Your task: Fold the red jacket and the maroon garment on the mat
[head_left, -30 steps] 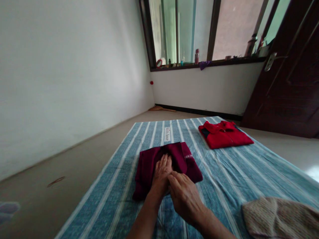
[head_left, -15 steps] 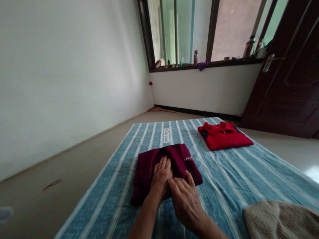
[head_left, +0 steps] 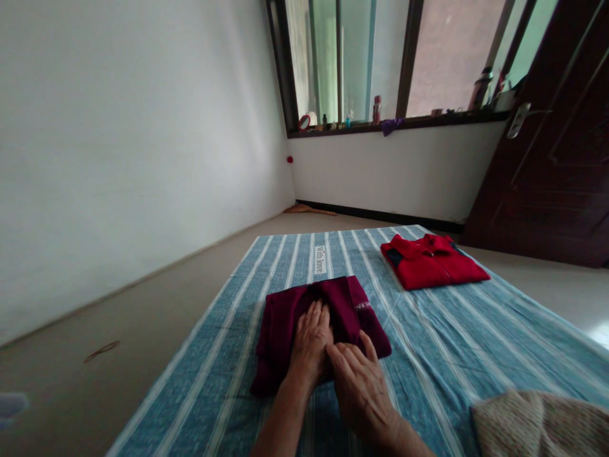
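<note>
A folded maroon garment (head_left: 280, 317) with white lettering near its right side lies on the striped blue cloth. My left hand (head_left: 311, 339) rests flat on its middle, fingers stretched forward and pressing a hollow into the fabric. Close beside it, my right hand (head_left: 359, 387) has its fingers curled at the garment's near edge, gripping the fabric; their tips are partly hidden. Farther back on the right sits a neatly folded red collared garment (head_left: 438, 263) with dark patches, touched by neither hand.
Blue-and-white striped cloth (head_left: 223, 330) covers the table. A beige knitted item (head_left: 537, 422) lies at the near right corner. Beyond are a white wall (head_left: 143, 139), a windowsill (head_left: 352, 130) with bottles, and a dark door (head_left: 552, 184). A thin loop (head_left: 102, 351) is on the floor.
Both hands stay at nearly the same place on the maroon garment. The whole view has shifted slightly, with things appearing a little farther right.
</note>
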The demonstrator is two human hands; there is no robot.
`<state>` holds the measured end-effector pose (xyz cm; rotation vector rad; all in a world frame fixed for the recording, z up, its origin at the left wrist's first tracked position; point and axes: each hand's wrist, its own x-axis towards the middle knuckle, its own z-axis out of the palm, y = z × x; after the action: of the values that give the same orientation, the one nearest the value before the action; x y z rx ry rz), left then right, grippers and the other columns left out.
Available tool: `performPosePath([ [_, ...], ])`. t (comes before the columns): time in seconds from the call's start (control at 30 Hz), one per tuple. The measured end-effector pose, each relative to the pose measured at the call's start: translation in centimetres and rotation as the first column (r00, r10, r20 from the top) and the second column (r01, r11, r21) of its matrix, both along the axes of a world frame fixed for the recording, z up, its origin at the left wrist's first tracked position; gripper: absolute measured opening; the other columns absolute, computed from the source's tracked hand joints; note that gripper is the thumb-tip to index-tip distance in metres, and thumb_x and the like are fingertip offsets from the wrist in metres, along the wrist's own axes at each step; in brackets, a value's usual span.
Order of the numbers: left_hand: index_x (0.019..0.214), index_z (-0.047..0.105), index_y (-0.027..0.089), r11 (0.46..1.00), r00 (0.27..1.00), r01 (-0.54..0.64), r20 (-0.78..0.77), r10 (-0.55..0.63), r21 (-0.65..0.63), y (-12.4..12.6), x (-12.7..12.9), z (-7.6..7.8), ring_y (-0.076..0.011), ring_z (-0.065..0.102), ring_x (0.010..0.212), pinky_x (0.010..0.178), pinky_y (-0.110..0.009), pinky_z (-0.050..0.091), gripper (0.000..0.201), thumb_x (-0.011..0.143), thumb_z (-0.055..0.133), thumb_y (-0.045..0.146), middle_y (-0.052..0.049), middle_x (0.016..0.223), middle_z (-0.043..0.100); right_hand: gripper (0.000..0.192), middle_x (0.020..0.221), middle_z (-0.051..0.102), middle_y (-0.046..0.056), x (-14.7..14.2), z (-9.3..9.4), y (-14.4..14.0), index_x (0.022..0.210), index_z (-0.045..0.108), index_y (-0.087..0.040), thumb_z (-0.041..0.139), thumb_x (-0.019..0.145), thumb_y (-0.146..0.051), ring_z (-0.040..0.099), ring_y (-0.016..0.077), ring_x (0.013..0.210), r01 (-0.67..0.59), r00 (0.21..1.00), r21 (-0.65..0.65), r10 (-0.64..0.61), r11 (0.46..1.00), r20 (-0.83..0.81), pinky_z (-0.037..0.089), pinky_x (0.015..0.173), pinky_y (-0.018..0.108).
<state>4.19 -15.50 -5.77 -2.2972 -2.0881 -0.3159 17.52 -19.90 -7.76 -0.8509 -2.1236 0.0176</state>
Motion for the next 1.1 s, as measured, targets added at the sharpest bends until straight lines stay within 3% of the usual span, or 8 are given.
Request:
performPosePath([
  [0.33, 0.138, 0.038, 0.01, 0.999, 1.0, 0.004, 0.006, -0.005, 0.045, 0.09, -0.15, -0.42, -0.0237, 0.026, 0.136, 0.109, -0.041, 0.025, 0.049, 0.089, 0.033, 0.014, -0.014, 0.146, 0.032, 0.046, 0.103, 0.063, 0.008, -0.13, -0.45, -0.02, 0.13, 0.039, -0.016, 0.031, 0.085, -0.006, 0.055, 0.0195, 0.1, -0.004, 1.0, -0.022, 0.004, 1.0, -0.015, 0.02, 0.106, 0.053],
  [0.57, 0.137, 0.038, 0.009, 0.998, 1.0, 0.007, 0.004, -0.007, 0.066, 0.19, -0.18, -0.62, -0.0232, 0.027, 0.136, 0.109, -0.041, 0.026, 0.049, 0.089, 0.033, 0.012, -0.015, 0.146, 0.033, 0.052, 0.101, 0.063, 0.007, -0.23, -0.59, -0.25, 0.13, 0.04, -0.015, 0.035, 0.079, -0.004, 0.057, 0.0195, 0.096, 0.052, 0.999, 0.007, -0.052, 0.999, -0.008, 0.03, 0.103, 0.052],
  [1.1, 0.137, 0.038, 0.006, 0.999, 1.0, 0.009, 0.004, -0.009, 0.049, 0.04, -0.07, -0.37, -0.0248, 0.026, 0.136, 0.109, -0.043, 0.026, 0.049, 0.088, 0.033, 0.011, -0.017, 0.146, 0.032, 0.053, 0.106, 0.062, 0.009, -0.28, -0.85, -0.23, 0.131, 0.038, -0.013, 0.033, 0.079, -0.002, 0.055, 0.0207, 0.102, 0.026, 1.0, -0.016, -0.026, 1.0, -0.017, 0.027, 0.103, 0.054],
])
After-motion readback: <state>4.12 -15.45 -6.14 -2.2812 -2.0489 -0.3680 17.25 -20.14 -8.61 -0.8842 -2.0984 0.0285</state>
